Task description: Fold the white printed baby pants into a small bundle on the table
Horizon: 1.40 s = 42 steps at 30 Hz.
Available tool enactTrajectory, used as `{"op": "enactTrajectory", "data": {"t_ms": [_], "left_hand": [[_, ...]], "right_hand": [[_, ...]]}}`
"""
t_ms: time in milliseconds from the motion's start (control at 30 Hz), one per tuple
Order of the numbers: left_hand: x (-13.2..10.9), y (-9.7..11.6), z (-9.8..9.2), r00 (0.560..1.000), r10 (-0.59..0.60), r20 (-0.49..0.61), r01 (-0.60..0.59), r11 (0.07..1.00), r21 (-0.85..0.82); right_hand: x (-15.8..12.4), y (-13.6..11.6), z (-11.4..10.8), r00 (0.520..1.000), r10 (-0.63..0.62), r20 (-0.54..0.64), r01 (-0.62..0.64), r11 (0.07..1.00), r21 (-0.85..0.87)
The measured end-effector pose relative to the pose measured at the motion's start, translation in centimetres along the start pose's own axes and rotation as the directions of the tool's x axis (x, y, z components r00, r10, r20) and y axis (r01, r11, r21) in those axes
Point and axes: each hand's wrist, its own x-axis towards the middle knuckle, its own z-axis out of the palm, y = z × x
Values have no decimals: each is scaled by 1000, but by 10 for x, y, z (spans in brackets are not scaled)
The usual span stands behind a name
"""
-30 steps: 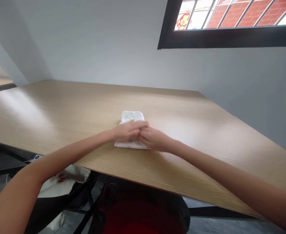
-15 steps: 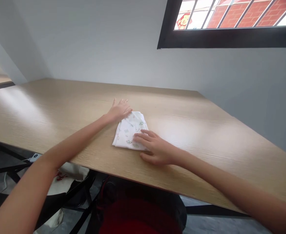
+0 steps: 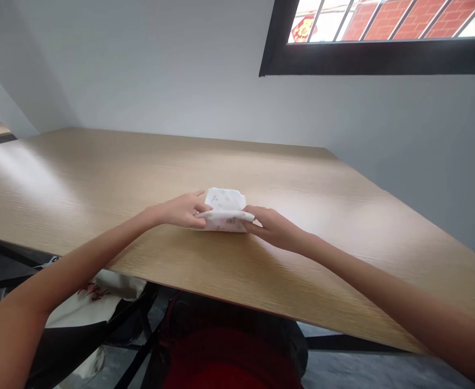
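Observation:
A white cloth (image 3: 226, 200) with a small printed pattern lies folded on the wooden table in front of me. Its near edge is lifted and bent over into a rounded fold. My left hand (image 3: 186, 209) pinches the left end of that fold between thumb and fingers. At the right end, my right hand (image 3: 263, 222) grips the fold in the same way. Fingertips of both hands are partly hidden by the fabric. What kind of cloth piece it is, I cannot tell.
The light wooden table (image 3: 140, 162) reaches back to a grey-white wall (image 3: 172, 70). A dark-framed barred window (image 3: 367, 58) is at upper right. Below the near edge, a pale cloth bag with red marks (image 3: 93, 297) rests on a black chair (image 3: 69, 346).
Both hands were lying on the cloth with fingers spread. My left hand has come nearer, and both now hold the near edge, which has been raised and folded away from me.

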Motion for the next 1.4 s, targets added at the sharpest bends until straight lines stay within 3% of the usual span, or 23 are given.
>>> {"op": "enactTrajectory", "data": {"t_ms": [100,200,300,400,467,533,567,633,667,733,867,967,1067,1167,1267,1333,1400], "left_hand": [[4,-11,7,995,-75,-67,41,910,-413],[15,-19,21,955,-209,-211,59,830,-555],[28,-26,29,880,-353,-317,204,885,-419],[38,-25,31,812,-430,-395,328,895,-302],[43,-18,33,782,-400,-477,354,916,-188],[47,-6,38,790,-247,-561,338,939,63],[49,0,41,824,-139,-549,298,931,212],[54,8,47,918,23,-395,164,886,433],[56,8,49,952,43,-302,104,885,455],[57,3,50,982,0,-187,74,918,389],[43,-26,40,966,-194,-168,208,976,66],[30,-45,34,951,-246,-186,244,969,-32],[27,-50,31,934,-241,-264,209,967,-146],[28,-47,27,936,-232,-265,85,879,-469],[25,-41,20,961,-252,-113,114,735,-669],[21,-35,16,969,-234,75,221,696,-683],[18,-28,15,942,-170,288,324,680,-658]], "right_hand": [[4,0,-3,981,182,-71,-160,957,240],[14,7,-3,963,265,-50,-209,850,483],[24,20,-3,947,316,50,-287,769,571],[28,26,-3,916,401,18,-363,808,464],[27,21,0,906,417,-76,-357,847,393],[25,11,7,925,321,-202,-270,931,245],[25,5,12,941,214,-261,-190,975,115],[25,-1,25,958,-20,-287,-35,982,-184],[25,-2,31,960,-87,-267,2,953,-302],[25,3,40,973,-73,-220,-17,924,-383],[9,17,45,987,75,-139,-105,969,-223],[-13,17,41,971,184,-154,-190,981,-23],[-35,9,38,955,217,-203,-191,971,142],[-44,3,36,939,250,-237,-166,931,324],[-34,7,32,919,309,-245,-190,892,411],[-19,14,30,908,333,-254,-210,887,412],[-3,22,29,905,333,-264,-204,886,416]]}}
